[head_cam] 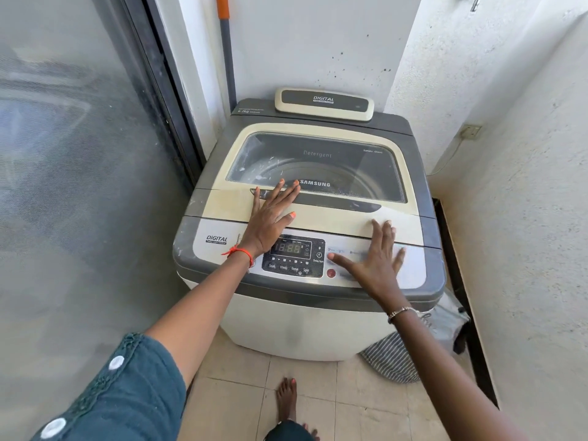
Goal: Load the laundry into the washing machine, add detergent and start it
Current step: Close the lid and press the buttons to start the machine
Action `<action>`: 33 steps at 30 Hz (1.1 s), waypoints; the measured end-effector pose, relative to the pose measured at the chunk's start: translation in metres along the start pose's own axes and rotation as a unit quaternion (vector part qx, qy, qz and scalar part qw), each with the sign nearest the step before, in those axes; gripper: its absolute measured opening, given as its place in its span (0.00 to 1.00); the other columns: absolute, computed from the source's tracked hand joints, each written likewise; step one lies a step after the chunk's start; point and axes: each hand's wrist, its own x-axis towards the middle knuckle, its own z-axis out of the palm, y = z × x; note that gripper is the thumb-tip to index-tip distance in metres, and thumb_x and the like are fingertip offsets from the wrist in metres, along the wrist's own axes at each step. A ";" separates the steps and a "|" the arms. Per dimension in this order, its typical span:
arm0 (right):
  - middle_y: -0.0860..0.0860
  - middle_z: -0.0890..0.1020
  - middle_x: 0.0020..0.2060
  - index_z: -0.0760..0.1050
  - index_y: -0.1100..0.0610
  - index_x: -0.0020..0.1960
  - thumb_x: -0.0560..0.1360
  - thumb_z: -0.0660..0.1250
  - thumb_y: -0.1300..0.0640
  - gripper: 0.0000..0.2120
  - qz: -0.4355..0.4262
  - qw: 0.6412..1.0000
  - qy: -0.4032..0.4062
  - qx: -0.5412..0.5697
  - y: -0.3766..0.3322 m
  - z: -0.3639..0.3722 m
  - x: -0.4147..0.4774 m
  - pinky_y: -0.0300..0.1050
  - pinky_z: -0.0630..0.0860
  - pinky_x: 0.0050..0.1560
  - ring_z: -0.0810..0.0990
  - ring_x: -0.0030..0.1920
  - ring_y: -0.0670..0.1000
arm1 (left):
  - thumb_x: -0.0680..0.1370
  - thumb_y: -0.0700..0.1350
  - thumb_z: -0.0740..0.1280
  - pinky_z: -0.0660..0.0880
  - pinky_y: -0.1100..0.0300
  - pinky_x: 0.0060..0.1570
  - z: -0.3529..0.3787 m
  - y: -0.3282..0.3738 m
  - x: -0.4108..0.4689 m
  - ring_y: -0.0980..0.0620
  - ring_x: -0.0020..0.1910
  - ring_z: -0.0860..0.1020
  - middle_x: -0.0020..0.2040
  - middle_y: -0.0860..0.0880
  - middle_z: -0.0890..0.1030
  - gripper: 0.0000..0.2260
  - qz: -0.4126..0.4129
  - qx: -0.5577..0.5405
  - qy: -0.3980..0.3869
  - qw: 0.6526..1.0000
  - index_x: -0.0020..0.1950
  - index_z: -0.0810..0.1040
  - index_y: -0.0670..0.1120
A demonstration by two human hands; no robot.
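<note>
Teal sleeve (127, 386) leads to my left hand (273, 218), fingers straight, flat on the closed lid (334, 218) of the washing machine (302, 323). My right hand (372, 259) spreads released fingers over the control panel (292, 259). Striped bag (391, 361) sits on the floor (318, 399) beside the machine.

The washing machine (305, 319) is wedged into a corner, with a glass door (79, 186) close on its left and a wall (525, 218) on its right. Its lid (318, 214) is down over the drum. A striped bag (394, 358) blocks the right-hand floor gap, while the tiles (241, 393) in front lie open.
</note>
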 end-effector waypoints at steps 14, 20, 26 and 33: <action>0.53 0.36 0.75 0.43 0.51 0.76 0.59 0.68 0.29 0.57 -0.051 0.996 0.014 -0.075 -0.052 0.053 -0.006 0.59 0.31 0.70 0.32 0.74 0.51 | 0.75 0.54 0.51 0.27 0.69 0.66 0.004 -0.005 0.002 0.60 0.74 0.51 0.72 0.57 0.61 0.27 0.000 -0.101 0.045 0.994 0.73 0.63 0.47; 0.52 0.36 0.75 0.43 0.51 0.76 0.59 0.69 0.30 0.57 -0.040 0.997 0.014 -0.066 -0.054 0.052 -0.005 0.58 0.31 0.71 0.32 0.74 0.50 | 0.75 0.55 0.51 0.28 0.69 0.66 0.004 -0.003 0.001 0.60 0.74 0.51 0.72 0.57 0.61 0.27 -0.001 -0.099 0.046 0.994 0.73 0.63 0.47; 0.53 0.35 0.74 0.41 0.50 0.75 0.61 0.70 0.33 0.55 -0.053 0.997 0.004 -0.055 -0.057 0.050 -0.007 0.59 0.30 0.70 0.30 0.73 0.51 | 0.75 0.55 0.51 0.27 0.68 0.66 0.003 0.001 -0.001 0.60 0.74 0.50 0.72 0.58 0.60 0.26 -0.010 -0.109 0.040 0.993 0.73 0.60 0.50; 0.52 0.34 0.74 0.42 0.48 0.75 0.61 0.70 0.33 0.55 -0.060 0.998 -0.001 -0.028 -0.054 0.050 -0.006 0.57 0.29 0.70 0.30 0.73 0.50 | 0.77 0.52 0.53 0.40 0.61 0.73 -0.003 0.008 -0.008 0.58 0.73 0.59 0.70 0.52 0.69 0.23 -0.013 -0.221 0.030 0.975 0.70 0.67 0.45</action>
